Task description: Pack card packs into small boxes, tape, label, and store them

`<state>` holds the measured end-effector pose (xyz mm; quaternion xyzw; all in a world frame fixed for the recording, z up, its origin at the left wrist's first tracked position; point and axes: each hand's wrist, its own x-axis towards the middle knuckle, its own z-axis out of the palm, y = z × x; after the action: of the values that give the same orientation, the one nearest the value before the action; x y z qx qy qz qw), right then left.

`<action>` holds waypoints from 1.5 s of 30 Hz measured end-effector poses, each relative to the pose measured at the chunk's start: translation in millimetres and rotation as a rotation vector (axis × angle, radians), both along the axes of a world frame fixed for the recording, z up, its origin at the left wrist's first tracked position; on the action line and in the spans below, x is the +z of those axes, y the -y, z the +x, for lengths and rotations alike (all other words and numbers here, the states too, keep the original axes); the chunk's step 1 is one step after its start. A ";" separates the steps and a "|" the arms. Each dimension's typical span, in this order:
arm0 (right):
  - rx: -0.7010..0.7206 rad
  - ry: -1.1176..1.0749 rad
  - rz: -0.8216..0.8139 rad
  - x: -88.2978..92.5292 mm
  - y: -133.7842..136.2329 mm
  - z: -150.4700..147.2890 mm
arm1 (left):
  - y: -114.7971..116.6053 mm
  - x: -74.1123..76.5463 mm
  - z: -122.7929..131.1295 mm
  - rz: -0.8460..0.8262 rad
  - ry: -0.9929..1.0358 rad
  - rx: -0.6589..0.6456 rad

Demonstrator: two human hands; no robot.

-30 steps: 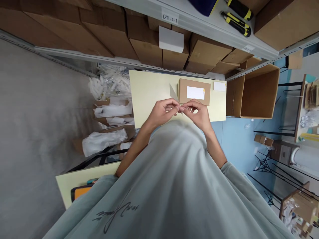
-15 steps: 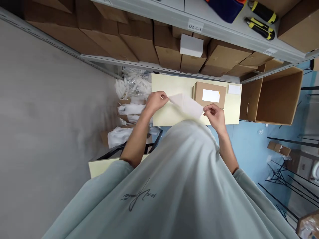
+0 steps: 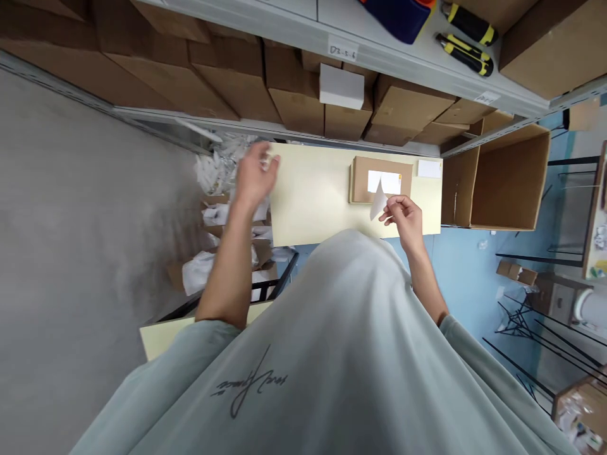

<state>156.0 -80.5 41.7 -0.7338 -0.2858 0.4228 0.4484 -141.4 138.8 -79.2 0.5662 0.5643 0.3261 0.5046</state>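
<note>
White, thin sheet (image 3: 378,203) tapers upward to a point.

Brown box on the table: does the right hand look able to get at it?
Probably yes: the right hand is close to the brown box, with nothing apparent blocking the way. It holds a white sheet, though, which overlaps the label in this view and may hinder a grip.
</note>
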 end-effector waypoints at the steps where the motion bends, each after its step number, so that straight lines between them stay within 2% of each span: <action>1: 0.014 0.012 0.008 -1.5 -0.1 3.5 | 23.1 4.0 24.3 -0.078 0.085 -0.043; 3: 0.046 0.075 0.046 -3.0 1.6 10.6 | 68.7 19.6 71.7 -0.252 0.276 -0.202; 4: 0.073 0.135 0.074 -3.2 3.6 14.2 | 88.4 30.0 92.6 -0.312 0.353 -0.237; 7: 0.236 0.391 0.150 -4.3 12.6 27.4 | 126.6 59.3 138.4 -0.396 0.492 -0.191; 10: 0.432 0.595 0.176 -11.1 22.5 45.5 | 140.1 73.1 164.1 -0.435 0.553 -0.114; 14: 0.564 0.694 0.187 -30.1 32.4 70.4 | 149.8 68.4 189.1 -0.455 0.525 -0.033; 21: 0.659 0.669 0.124 -65.6 45.3 92.2 | 169.0 51.9 227.7 -0.485 0.410 0.089; 28: 0.713 0.548 0.090 -81.4 54.2 109.6 | 182.3 36.4 252.1 -0.449 0.313 0.170; 31: 0.641 0.430 0.087 -84.0 59.6 116.2 | 185.8 33.9 258.8 -0.430 0.337 0.234; 36: 0.192 -0.060 -0.055 -83.9 59.0 130.2 | 188.9 38.1 265.4 -0.415 0.347 0.218; 38: 0.078 -0.239 -0.107 -82.7 54.8 134.8 | 191.2 40.4 267.9 -0.407 0.334 0.203; 41: -0.004 -0.339 -0.121 -80.5 48.9 136.3 | 195.2 42.4 272.0 -0.405 0.308 0.186; 45: -0.048 -0.351 -0.121 -79.9 46.8 131.6 | 200.2 41.0 276.0 -0.409 0.311 0.194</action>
<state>287.6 -127.2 -38.2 -0.6811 -0.1596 0.5497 0.4565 134.5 -61.4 -38.3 0.3388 0.5858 0.3353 0.6555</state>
